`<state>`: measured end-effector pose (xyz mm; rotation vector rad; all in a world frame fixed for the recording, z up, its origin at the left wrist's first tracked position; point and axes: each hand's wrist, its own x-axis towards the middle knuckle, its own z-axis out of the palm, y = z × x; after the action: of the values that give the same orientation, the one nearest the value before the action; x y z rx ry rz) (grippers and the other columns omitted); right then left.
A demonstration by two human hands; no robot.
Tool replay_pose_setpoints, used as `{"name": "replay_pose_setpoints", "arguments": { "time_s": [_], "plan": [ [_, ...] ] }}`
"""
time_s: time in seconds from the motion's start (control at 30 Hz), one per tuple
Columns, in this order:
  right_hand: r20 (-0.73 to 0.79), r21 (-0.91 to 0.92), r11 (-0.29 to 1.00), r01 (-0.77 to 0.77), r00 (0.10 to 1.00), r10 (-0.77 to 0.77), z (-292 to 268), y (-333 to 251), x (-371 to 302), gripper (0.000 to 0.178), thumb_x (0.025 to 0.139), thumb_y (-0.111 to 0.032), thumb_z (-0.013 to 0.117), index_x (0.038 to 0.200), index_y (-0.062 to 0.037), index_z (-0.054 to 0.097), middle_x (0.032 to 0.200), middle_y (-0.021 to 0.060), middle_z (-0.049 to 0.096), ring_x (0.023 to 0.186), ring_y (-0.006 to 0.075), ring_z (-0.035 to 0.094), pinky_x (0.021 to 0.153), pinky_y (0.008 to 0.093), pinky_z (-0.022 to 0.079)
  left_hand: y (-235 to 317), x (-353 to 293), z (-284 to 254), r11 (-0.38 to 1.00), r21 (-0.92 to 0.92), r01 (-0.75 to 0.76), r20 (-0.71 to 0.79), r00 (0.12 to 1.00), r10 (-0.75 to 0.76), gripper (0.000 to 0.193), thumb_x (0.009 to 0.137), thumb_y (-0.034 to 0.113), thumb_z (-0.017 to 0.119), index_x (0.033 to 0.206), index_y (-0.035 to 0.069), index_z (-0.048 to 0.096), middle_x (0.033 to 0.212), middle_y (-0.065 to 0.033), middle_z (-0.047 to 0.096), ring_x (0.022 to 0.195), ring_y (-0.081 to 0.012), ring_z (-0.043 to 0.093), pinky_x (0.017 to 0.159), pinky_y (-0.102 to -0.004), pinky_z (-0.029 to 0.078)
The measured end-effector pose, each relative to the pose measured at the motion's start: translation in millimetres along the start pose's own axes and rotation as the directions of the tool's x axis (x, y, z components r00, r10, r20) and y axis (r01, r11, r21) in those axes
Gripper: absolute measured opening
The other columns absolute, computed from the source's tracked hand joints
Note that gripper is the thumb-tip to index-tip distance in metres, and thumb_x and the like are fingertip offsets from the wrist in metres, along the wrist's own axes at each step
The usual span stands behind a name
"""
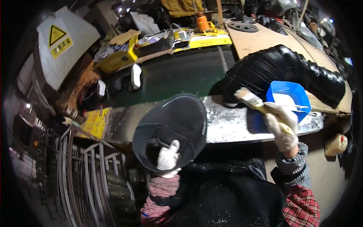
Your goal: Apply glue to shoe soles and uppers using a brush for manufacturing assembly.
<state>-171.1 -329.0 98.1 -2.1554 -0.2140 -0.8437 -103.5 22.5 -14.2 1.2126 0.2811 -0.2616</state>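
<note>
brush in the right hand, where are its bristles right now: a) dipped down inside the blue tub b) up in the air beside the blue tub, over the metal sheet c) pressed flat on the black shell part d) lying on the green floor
b: the right hand holds the brush with its pale bristles raised just left of the blue tub, above the metal sheet, not in the tub.

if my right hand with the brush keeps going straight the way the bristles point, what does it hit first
Probably the black ribbed part. The right hand holds the paintbrush with its bristles aimed up and left, their tip at or just short of that part's lower end, left of the blue bowl. Depth is hard to judge.
</note>
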Motion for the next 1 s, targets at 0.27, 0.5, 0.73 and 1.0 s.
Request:
{"name": "replay_pose_setpoints", "arguments": {
  "time_s": [0.27,0.5,0.73,1.0],
  "plan": [
    [0.254,0.576,0.791,-0.205,0.965,0.065,127.7,-0.2,47.8,0.029,0.090,-0.019,0.068,0.112,0.0003,0.066,0.093,0.0118,0.069,0.081,0.0151,0.065,0.072,0.0275,0.052,-9.2,-24.0,36.2,0.949,-0.286,-0.129,0.151,0.973,0.177,0.027,0.097,0.011,0.055,0.123,0.005,0.057,0.107,-0.0071,0.066,0.095,-0.0178,0.063,0.087,-0.0342,0.050],
    [0.290,0.482,0.744,-0.463,0.886,0.363,85.8,3.0,11.7,0.021,0.093,-0.013,0.061,0.104,0.0045,0.067,0.087,0.0078,0.070,0.078,0.0138,0.064,0.071,0.0270,0.053,-12.6,0.5,23.3,0.965,-0.261,-0.008,0.219,0.973,0.068,0.013,0.097,0.014,0.055,0.106,0.004,0.058,0.094,-0.0049,0.065,0.083,-0.0149,0.062,0.076,-0.0321,0.048],
    [0.247,0.422,0.812,0.404,0.810,-0.532,155.5,-79.5,53.5,0.043,0.090,-0.030,0.062,0.120,0.0010,0.058,0.063,0.0102,0.055,0.053,0.0261,0.058,0.053,0.0365,0.049,5.1,13.6,53.1,0.978,-0.207,-0.035,0.245,0.966,0.087,0.015,0.098,0.016,0.055,0.090,0.004,0.059,0.081,-0.0028,0.064,0.070,-0.0121,0.060,0.064,-0.0301,0.046],
    [0.590,0.616,0.778,-0.122,0.726,-0.354,76.5,-15.9,-0.5,0.026,0.091,-0.024,0.067,0.104,-0.0022,0.066,0.081,0.0086,0.069,0.069,0.0214,0.067,0.067,0.0324,0.055,51.3,23.3,45.5,0.919,0.363,-0.150,0.220,0.973,0.072,0.032,0.098,0.018,0.055,0.071,0.003,0.060,0.066,-0.0004,0.062,0.056,-0.0089,0.058,0.051,-0.0277,0.044]
  ]
}}
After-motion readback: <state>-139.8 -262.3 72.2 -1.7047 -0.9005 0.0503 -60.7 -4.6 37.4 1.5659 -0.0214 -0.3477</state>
